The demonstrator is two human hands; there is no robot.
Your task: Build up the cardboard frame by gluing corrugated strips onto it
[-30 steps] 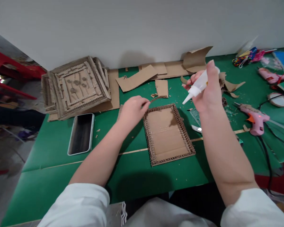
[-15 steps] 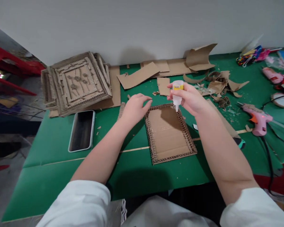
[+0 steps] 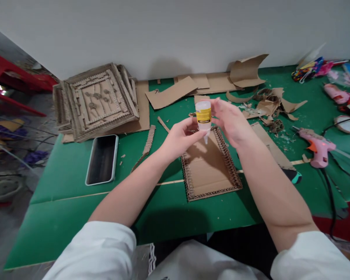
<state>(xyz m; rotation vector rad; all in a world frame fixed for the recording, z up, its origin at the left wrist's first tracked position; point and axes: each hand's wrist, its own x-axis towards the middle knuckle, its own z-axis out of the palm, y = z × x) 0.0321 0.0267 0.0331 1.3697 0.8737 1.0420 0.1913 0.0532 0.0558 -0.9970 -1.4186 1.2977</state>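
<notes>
My left hand [image 3: 183, 136] pinches a small glue bottle [image 3: 203, 112] near its lower end. The bottle is clear with a yellow and black label, upside down, its nozzle pointing down over the frame. Close by on the right side of the bottle is my right hand [image 3: 231, 120], its fingers parted and slightly curled; whether a fingertip still touches the bottle is hard to see. Beneath both hands lies a rectangular cardboard panel [image 3: 210, 171] with corrugated strips standing along its edges. The far edge is partly hidden by the hands.
Left of the panel are a corrugated strip [image 3: 149, 140] and a phone [image 3: 102, 159]. Decorated cardboard frames [image 3: 100, 101] are stacked at the back left. Cardboard scraps [image 3: 172, 92] lie along the wall. On the right are a pink glue gun [image 3: 317, 147] with its cord and a tape roll [image 3: 347, 123].
The glue bottle has shifted left from my right hand into my left hand's pinch. My left hand has moved right to it, uncovering the corrugated strip. My right hand's fingers have loosened.
</notes>
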